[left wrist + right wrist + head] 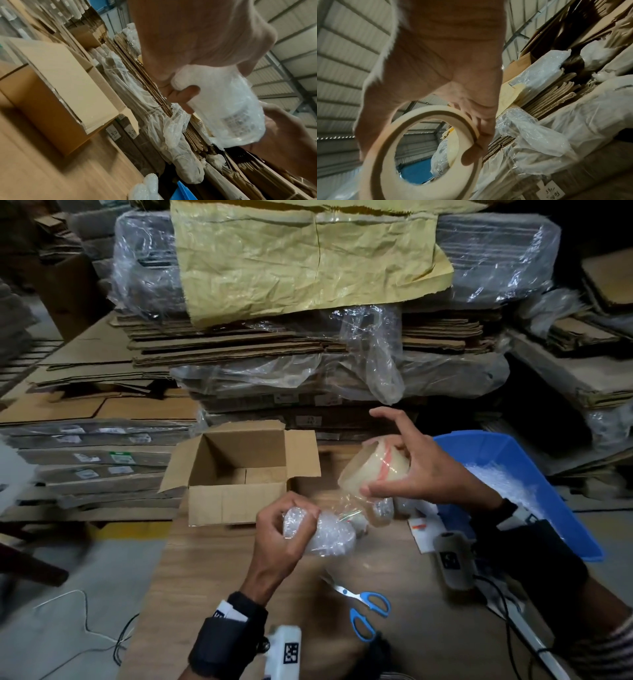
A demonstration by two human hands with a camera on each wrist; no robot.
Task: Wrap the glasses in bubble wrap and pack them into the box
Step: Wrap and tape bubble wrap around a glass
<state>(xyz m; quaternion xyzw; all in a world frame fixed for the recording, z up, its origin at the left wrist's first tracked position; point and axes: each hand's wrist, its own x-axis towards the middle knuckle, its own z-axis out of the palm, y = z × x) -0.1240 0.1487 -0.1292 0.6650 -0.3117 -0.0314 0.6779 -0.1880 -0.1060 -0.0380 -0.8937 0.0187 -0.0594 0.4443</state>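
My left hand grips a glass wrapped in bubble wrap above the wooden table, just in front of the open cardboard box. In the left wrist view the wrapped glass lies under my curled fingers. My right hand holds a roll of clear tape just above and right of the bundle, thumb and fingers round its rim, index finger raised. A strip of tape runs from the roll down to the wrap. The roll fills the right wrist view. The box looks empty.
Blue-handled scissors lie on the table near me. A blue bin with bubble wrap stands at the right. More wrapped bundles lie behind the tape. Stacks of flat cardboard rise behind the box.
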